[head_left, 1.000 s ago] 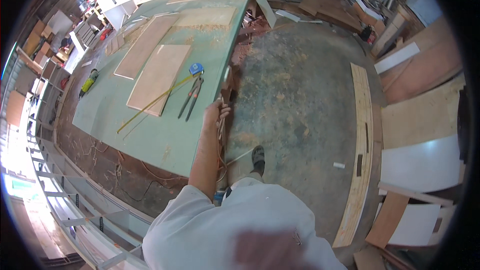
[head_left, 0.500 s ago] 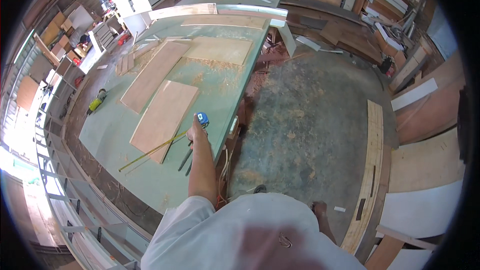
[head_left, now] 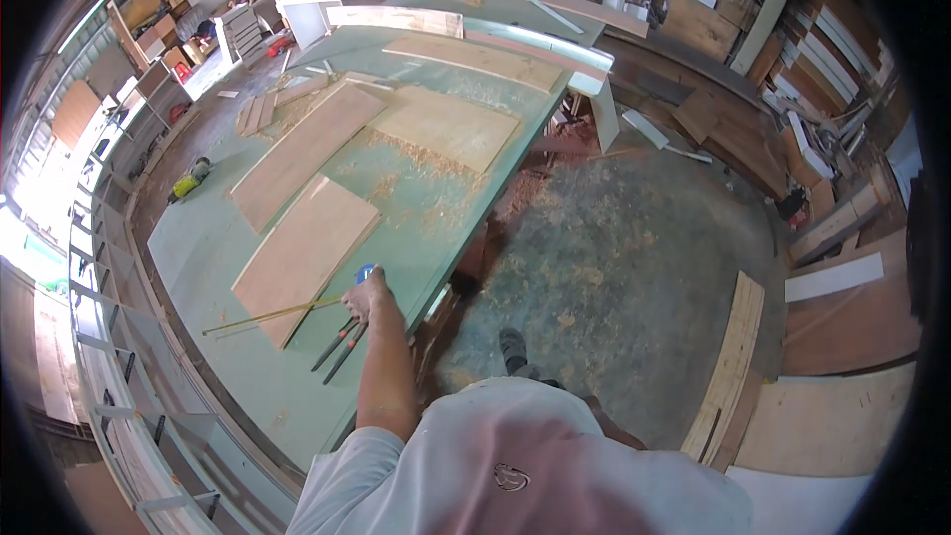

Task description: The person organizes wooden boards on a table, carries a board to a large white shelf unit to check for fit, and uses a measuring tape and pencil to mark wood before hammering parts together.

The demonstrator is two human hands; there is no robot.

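The left hand (head_left: 365, 299) is clasped around a blue tape measure (head_left: 366, 271), whose case peeks out past the fingers. The tape measure sits on the green bench (head_left: 411, 253), close to its right edge and toward the near corner. Its yellow tape (head_left: 260, 319) runs out leftward, across the near end of a wooden board (head_left: 309, 250), and on toward the bench's near-left edge. A pair of pincers (head_left: 340, 349) lies just beside the hand, which covers their head; only the dark handles with red marks show. The right arm (head_left: 616, 426) is dim beside the shirt (head_left: 426, 476), and I cannot tell what its hand grips.

Farther up the bench, a longer board (head_left: 305, 154) slants beside the first, and a paler panel (head_left: 451, 127) lies near the right edge, with wood shavings (head_left: 396, 154) scattered along it. Another board (head_left: 474, 61) lies toward the far edge. A green power tool (head_left: 189, 181) lies by the left edge. On the floor (head_left: 584, 277) to the right are a dark shoe (head_left: 512, 345) and a long plank (head_left: 730, 362), with sheets (head_left: 842, 416) stacked beyond it.
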